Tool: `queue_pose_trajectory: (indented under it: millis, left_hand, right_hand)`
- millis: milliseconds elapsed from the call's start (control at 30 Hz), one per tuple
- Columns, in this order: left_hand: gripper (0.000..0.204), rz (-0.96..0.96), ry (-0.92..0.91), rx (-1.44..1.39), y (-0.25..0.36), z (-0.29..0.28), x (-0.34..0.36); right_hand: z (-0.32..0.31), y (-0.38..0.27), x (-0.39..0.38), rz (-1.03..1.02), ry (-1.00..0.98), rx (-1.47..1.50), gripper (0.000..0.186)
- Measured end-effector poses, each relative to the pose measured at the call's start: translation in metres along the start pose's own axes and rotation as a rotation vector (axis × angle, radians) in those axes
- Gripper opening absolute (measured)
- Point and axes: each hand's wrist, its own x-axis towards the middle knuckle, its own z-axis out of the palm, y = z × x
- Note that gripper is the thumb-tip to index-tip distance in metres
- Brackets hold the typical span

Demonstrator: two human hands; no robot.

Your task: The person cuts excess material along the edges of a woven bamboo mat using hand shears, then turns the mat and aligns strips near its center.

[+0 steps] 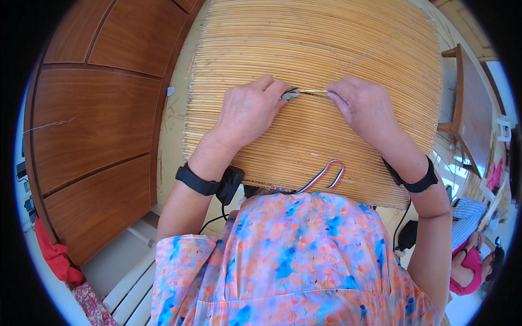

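A wide mat of thin yellow-brown stalks [304, 141] lies in front of me, its rows running crosswise. My left hand [247, 111] is closed over the mat's middle. From its fingertips juts a small dark and silver metal tool [291, 94], mostly covered by the fingers, so its exact kind is unclear. My right hand [365, 103] pinches the right end of a thin pale stalk [314, 91], which stretches leftward to the metal tool. Both hands rest close to the mat, a short gap apart.
A striped ribbon [322, 175] loops over the mat's near edge. Brown wooden panels [98, 108] stand at left, beside white slats [130, 296]. At right are a wooden table [472, 108] on its side and another person [468, 266] in pink. Cords hang near both forearms.
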Motion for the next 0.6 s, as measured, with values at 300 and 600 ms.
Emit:
queue_pose_trajectory:
  millis: [300, 600]
  left_hand:
    - [0.019, 0.019, 0.026, 0.016, 0.001, 0.005, 0.002]
    - [0.018, 0.079, 0.110, 0.016, -0.005, 0.012, -0.002]
  right_hand:
    - [-0.009, -0.010, 0.024, -0.109, 0.053, -0.020, 0.012]
    - [-0.010, -0.006, 0.022, -0.102, 0.055, 0.022, 0.010]
